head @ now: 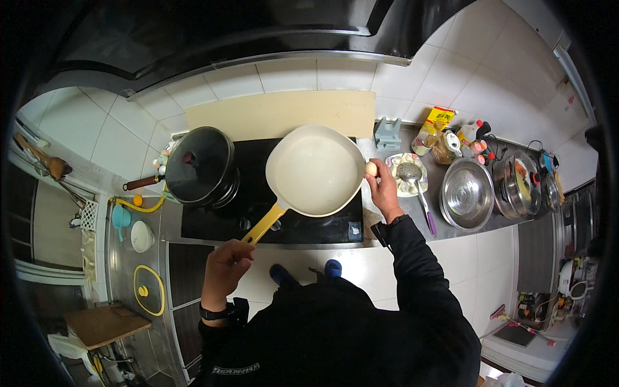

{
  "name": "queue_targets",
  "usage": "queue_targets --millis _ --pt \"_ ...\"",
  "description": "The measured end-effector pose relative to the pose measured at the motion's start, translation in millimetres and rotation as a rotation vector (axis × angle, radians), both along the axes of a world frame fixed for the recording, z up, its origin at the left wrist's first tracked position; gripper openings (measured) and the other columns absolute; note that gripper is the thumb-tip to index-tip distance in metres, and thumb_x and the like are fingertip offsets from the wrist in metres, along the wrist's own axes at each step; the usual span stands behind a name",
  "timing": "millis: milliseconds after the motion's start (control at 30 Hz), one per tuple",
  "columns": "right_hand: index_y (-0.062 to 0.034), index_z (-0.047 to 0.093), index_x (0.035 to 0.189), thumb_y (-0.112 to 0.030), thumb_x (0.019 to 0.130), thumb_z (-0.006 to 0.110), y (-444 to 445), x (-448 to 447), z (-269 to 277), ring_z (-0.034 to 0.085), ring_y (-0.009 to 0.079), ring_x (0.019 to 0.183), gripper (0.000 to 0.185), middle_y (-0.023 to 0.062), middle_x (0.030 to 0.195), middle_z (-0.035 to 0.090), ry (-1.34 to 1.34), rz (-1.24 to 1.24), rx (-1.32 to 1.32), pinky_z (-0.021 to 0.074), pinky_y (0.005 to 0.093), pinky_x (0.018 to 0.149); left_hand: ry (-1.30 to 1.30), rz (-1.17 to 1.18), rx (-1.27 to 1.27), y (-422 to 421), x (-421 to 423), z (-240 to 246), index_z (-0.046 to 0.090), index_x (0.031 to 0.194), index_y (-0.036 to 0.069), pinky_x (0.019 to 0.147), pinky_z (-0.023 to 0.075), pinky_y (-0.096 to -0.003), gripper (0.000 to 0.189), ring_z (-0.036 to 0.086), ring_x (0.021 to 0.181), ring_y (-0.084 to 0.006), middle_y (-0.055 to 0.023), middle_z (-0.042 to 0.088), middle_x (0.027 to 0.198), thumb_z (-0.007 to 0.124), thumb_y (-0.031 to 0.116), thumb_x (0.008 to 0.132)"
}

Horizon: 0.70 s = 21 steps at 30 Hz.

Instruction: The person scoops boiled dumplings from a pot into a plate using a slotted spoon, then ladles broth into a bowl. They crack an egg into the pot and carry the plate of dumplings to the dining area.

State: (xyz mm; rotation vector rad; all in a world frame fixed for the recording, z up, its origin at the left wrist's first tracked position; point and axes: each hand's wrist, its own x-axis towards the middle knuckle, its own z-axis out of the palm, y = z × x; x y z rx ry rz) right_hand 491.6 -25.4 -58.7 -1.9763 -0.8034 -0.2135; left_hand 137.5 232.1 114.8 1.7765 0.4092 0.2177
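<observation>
A cream-coloured frying pan (316, 170) with a yellow handle (265, 224) sits over the black glass cooktop (329, 230). At the handle's end is my left hand (227, 266), its fingers bent against it. My right hand (383, 187) pinches an egg (371, 169) between thumb and fingers at the pan's right rim. The pan's inside looks pale, with a few small spots. Just right of that hand, a plate of dumplings (394, 188) carries a slotted spoon (409, 172) with a purple handle.
A lidded dark wok (198, 167) stands on the left burner. Bottles (421, 141), a steel bowl (467, 194) and a lidded steel pot (520, 186) line the right counter. On the left counter are a white bowl (142, 236), a blue dipper (121, 217) and a yellow-rimmed glass lid (149, 290).
</observation>
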Motion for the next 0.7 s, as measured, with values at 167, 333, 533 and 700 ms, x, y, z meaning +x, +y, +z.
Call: queue_targets --millis 167,333,533,700 --pt "-0.0008 0.055 0.126 -0.011 0.093 0.065 4 3 -1 0.063 0.0305 0.102 0.037 0.0196 0.113 0.063 0.144 -0.212 0.223 0.0504 0.0370 0.087 -0.100 0.026 -0.135 2 -3 -3 0.066 0.109 0.002 0.073 0.0470 -0.0205 0.026 0.059 0.079 -0.0071 -0.0015 0.062 0.086 0.060 -0.005 0.085" --pt "-0.0007 0.055 0.126 -0.011 0.093 0.065 5 -2 1 0.065 0.0311 0.097 0.036 0.0191 0.110 0.065 0.130 -0.198 0.140 0.0514 0.0366 0.086 -0.113 0.002 -0.106 4 -1 -1 0.066 0.111 0.002 0.073 0.0470 -0.0205 0.027 0.059 0.080 -0.0074 -0.0012 0.062 0.088 0.061 -0.004 0.086" --pt "-0.0022 0.055 0.128 -0.012 0.093 0.066 9 -6 2 0.066 0.0269 0.092 0.038 0.0182 0.110 0.066 0.031 -0.178 0.064 0.0531 0.0356 0.081 -0.094 -0.073 -0.029 4 14 13 0.065 0.110 0.002 0.075 0.0500 -0.0226 0.025 0.060 0.079 -0.0091 -0.0029 0.063 0.088 0.061 -0.003 0.086" --pt "-0.0031 0.055 0.126 -0.014 0.093 0.067 5 -11 27 0.066 0.0231 0.089 0.037 0.0141 0.102 0.067 0.143 -0.110 0.118 0.0535 0.0332 0.077 -0.185 -0.182 0.185 3 43 18 0.065 0.112 0.001 0.073 0.0527 -0.0248 0.024 0.063 0.076 -0.0109 -0.0073 0.067 0.092 0.065 0.001 0.088"
